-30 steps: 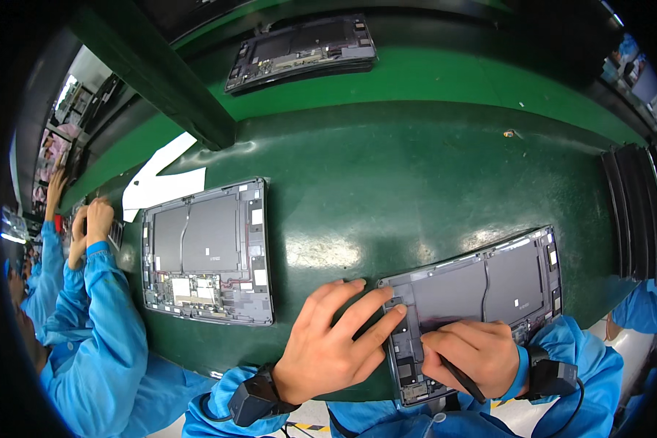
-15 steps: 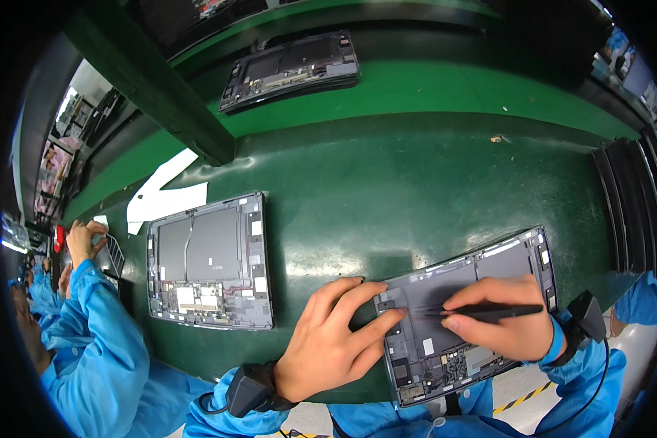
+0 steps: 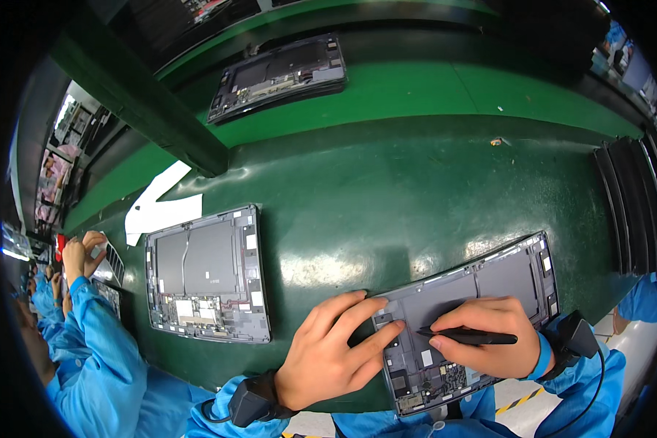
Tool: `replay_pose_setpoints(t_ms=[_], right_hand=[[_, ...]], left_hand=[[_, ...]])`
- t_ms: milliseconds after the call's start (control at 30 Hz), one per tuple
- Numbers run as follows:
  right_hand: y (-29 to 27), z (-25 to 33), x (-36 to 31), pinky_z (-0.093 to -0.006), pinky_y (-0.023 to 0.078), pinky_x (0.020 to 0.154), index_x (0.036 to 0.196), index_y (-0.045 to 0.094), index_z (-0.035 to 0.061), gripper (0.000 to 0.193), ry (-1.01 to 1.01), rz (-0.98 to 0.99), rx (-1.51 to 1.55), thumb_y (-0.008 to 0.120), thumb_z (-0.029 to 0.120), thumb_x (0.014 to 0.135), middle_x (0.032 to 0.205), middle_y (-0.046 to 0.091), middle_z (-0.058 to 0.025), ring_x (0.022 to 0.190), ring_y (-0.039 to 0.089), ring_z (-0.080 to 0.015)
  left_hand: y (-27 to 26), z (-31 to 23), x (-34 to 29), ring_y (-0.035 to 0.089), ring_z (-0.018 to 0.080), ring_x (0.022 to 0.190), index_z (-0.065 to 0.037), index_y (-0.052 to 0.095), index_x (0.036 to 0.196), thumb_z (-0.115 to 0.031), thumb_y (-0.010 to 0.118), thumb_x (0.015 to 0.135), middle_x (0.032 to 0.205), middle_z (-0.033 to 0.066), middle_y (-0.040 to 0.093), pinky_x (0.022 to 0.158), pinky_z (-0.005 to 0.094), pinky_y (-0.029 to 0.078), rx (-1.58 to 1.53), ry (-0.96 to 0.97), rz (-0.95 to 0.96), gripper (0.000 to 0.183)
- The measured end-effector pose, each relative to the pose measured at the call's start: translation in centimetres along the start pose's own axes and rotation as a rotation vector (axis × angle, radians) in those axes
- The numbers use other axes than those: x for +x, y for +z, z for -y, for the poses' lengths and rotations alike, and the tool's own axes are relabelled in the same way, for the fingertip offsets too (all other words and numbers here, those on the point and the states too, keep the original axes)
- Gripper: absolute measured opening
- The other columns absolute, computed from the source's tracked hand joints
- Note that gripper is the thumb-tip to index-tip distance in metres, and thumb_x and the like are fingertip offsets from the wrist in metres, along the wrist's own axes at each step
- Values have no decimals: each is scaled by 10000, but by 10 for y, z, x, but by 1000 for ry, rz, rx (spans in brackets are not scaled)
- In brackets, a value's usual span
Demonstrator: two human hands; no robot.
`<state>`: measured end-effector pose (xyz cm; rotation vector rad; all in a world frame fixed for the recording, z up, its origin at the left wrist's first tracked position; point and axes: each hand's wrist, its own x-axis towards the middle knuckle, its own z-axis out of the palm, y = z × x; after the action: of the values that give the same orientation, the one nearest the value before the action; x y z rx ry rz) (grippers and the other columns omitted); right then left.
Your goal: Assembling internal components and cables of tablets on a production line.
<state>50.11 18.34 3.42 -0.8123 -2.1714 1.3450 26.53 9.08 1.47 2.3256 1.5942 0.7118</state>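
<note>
Head view: left fingers (image 3: 379,343) spread on an opened device (image 3: 449,293), right fingers (image 3: 466,315) pinching a black tool (image 3: 483,336) near a white label (image 3: 427,358).

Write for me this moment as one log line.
left hand: touching opened device | right hand: holding slim black tool over it | second device: further left

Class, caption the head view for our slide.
Left hand touching an opened tablet, right hand holding a black pen-like tool over it.

Blue sleeves (image 3: 582,387), black wrist units (image 3: 250,403) (cabled).
</note>
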Motion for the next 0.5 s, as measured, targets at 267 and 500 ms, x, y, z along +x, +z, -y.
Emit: replay_pose_setpoints(t_ms=[267, 500], right_hand=[[7, 4, -4, -314, 497, 549, 896, 694, 18, 123, -42, -34, 8, 770, 51, 806, 715, 670, -103, 600, 658, -229], [12, 7, -10, -321, 494, 557, 898, 686, 19, 132, -57, -6, 26, 767, 50, 798, 714, 665, -103, 594, 642, -258]], left_hand=[[-3, -2, 8, 534, 339, 1160, -179, 762, 1038, -95, 673, 691, 1257, 101, 587, 970, 412, 484, 15, -9, 31, 367], [-4, -1, 10, 508, 352, 1186, -187, 754, 1026, -106, 667, 694, 1265, 106, 581, 983, 430, 471, -9, -24, 57, 352]])
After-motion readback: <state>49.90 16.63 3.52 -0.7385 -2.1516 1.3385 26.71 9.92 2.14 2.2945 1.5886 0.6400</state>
